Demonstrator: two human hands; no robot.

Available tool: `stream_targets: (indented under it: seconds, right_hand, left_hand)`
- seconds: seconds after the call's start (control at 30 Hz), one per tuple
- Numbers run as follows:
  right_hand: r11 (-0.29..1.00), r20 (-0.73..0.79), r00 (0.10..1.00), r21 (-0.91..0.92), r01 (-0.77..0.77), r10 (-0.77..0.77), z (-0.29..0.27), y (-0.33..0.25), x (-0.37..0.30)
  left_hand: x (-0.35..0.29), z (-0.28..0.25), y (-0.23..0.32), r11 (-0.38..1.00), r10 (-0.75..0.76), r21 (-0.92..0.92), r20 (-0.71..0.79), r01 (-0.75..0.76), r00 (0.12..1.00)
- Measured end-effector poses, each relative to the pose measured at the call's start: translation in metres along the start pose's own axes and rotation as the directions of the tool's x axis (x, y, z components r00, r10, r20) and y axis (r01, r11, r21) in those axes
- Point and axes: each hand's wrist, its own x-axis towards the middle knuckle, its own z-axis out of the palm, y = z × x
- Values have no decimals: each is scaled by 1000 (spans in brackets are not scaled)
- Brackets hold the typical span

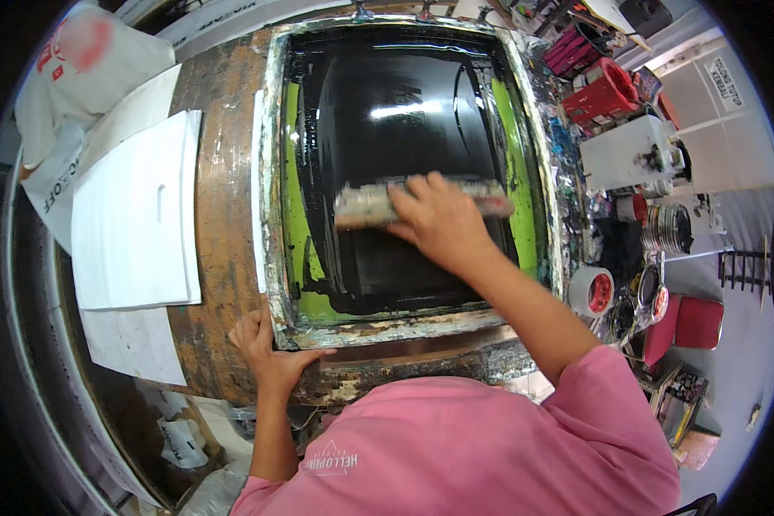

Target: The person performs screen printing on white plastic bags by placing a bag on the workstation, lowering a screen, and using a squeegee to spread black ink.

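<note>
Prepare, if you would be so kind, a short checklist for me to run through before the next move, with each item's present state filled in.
1. Grip on the squeegee: ok; the right hand is closed over it.
2. Left hand clear of the ink: ok; it is at the near-left corner of the frame.
3. Ink on the screen: ok; a broad black layer, with green strips at both sides.
4. Squeegee's lower edge flat on the screen: cannot tell; it is blurred and partly hidden.
5. Paper stack clear of the frame: ok; bare table shows between them.
6. What lies beneath the screen: cannot tell; the ink hides it.
</note>
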Motion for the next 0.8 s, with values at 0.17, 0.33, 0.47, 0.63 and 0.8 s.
stream_targets:
  seconds: [0.17, 0.33, 0.47, 0.63, 0.8]
  right_hand:
    - [996, -75, 997, -84, -3, -3, 35, 59, 86]
    - [984, -162, 987, -179, -9, -20, 55, 113, 157]
    - [984, -15, 1000, -175, 15, -18, 42, 135, 185]
    - [996, 289, 955, 47, -79, 63, -22, 102, 157]
    - [979, 352, 932, 145, -145, 86, -93, 3, 16]
  left_hand:
    - [1, -1, -1, 1000, 14, -19, -25, -15, 1000]
    - [-1, 0, 1, 997, -19, -81, -30, 17, 999]
    - [0, -1, 4, 993, -23, -117, -65, 16, 998]
    - [0, -2, 8, 997, 1, -80, -127, -12, 992]
    - [-3, 2, 3, 994, 25, -102, -160, -42, 987]
